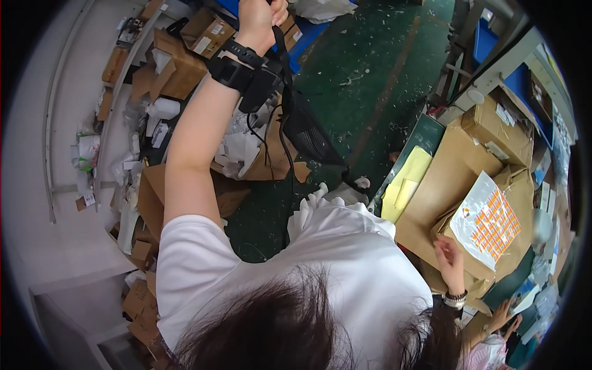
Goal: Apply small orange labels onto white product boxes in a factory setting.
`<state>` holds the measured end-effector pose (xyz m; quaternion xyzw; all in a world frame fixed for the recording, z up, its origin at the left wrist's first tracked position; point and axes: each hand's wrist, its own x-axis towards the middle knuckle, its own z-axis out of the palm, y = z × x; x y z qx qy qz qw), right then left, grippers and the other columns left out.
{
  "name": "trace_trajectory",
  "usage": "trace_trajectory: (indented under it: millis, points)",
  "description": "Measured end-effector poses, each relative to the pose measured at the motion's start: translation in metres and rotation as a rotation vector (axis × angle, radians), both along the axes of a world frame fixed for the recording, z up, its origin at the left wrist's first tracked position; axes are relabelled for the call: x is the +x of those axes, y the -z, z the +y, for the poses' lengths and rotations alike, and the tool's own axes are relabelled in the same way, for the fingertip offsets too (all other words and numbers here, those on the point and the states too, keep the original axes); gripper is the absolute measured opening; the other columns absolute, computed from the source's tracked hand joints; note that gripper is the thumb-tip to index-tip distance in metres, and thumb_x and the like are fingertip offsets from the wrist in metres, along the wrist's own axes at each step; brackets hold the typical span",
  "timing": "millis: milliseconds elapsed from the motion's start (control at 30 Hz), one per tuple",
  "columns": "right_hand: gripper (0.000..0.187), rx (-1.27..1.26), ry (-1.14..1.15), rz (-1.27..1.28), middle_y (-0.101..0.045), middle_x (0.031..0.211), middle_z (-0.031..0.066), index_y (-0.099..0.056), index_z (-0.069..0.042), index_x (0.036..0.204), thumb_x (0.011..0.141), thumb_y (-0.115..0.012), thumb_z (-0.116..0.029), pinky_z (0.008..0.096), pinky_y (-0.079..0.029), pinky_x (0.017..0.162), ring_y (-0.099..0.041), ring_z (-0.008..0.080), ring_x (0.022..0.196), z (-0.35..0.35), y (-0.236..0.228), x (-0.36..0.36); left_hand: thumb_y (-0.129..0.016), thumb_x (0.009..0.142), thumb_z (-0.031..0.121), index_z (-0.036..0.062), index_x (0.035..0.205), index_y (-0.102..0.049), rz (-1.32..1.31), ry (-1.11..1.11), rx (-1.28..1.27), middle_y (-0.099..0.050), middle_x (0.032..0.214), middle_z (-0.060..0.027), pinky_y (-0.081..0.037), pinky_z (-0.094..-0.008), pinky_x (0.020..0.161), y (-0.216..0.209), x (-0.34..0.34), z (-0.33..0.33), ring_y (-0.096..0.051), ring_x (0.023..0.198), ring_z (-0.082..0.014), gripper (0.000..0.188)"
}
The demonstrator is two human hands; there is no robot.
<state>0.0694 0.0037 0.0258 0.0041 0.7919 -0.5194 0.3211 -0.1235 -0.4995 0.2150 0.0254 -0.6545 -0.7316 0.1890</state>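
My left hand (262, 15) is raised at the top of the view, its fingers closed round a black strap (280, 46), partly cut off by the picture's edge. Below the strap hangs a black mesh pouch (311, 132) with thin cords. Black bands circle my left wrist. At the right, my right hand (450, 256) has loosely bent fingers with nothing visible in them, beside a clear plastic packet with a sheet of orange-and-white stickers (493, 225). That packet lies on brown cardboard packaging (441, 185); whether my fingers touch it I cannot tell.
Yellow paper (407, 185) lies on the bench left of the cardboard. A closed carton (498, 129) stands farther back. Opened boxes (179, 65) and crumpled wrapping crowd the left wall. Another person's hands (502, 320) show at the lower right. Scraps dot the green floor (364, 74).
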Motion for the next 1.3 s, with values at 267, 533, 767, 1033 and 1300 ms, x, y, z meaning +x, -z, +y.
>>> trace_trajectory:
  millis: [267,533,767,1033,1300]
  points:
    - [0.074,-0.239,-0.523,0.496,-0.047,0.118,0.0107,-0.027,-0.008,0.136,0.074,-0.066,-0.008,0.0301,-0.044,0.082,-0.047,0.0195,0.108,-0.167,-0.015,-0.084,-0.03,0.095,0.046,0.011,0.064,-0.039,0.066,-0.072,-0.043,-0.029,0.048,0.0013,-0.023,-0.023,0.037,-0.023,0.018,-0.002,-0.026,0.038,-0.01,0.047]
    - [0.055,-0.26,-0.607,0.834,-0.053,0.1,0.0179,-0.042,0.001,0.122,0.076,-0.067,-0.016,0.0353,-0.046,0.079,-0.053,0.0326,0.097,-0.303,0.006,-0.14,-0.031,0.094,0.048,0.0107,0.065,-0.041,0.078,-0.032,-0.027,-0.03,0.048,0.0013,-0.023,-0.0233,0.037,-0.042,0.012,0.026,-0.027,0.037,-0.01,0.048]
    - [0.022,-0.251,-0.541,0.888,-0.052,0.076,0.0192,-0.051,0.002,0.096,0.08,-0.06,-0.011,0.0325,-0.045,0.066,-0.053,0.0323,0.07,-0.305,0.024,-0.151,-0.032,0.093,0.049,0.0108,0.065,-0.042,0.071,-0.069,0.02,-0.031,0.047,0.0015,-0.023,-0.0234,0.037,-0.037,0.007,0.0,-0.029,0.037,-0.0105,0.049]
    - [0.014,-0.084,-0.448,1.175,-0.052,0.081,0.0188,-0.049,-0.001,0.089,0.078,-0.057,-0.002,0.0325,-0.044,0.066,-0.052,0.0367,0.074,-0.255,-0.032,-0.203,-0.039,0.091,0.05,0.0073,0.098,-0.05,-0.277,-0.058,-0.284,-0.043,0.066,-0.0029,-0.04,-0.0239,0.054,0.023,0.052,-0.04,-0.045,0.057,-0.0094,0.045]
    - [0.019,0.144,-0.735,1.256,-0.052,0.079,0.0154,-0.048,-0.002,0.087,0.071,-0.06,-0.002,0.0392,-0.044,0.064,-0.053,0.0371,0.076,-0.226,-0.077,-0.211,-0.07,0.07,0.046,-0.0011,0.132,-0.032,-0.028,0.017,-1.331,-0.037,0.13,-0.0228,-0.034,-0.0403,0.099,0.068,0.143,-0.008,-0.036,0.122,-0.0349,0.087]
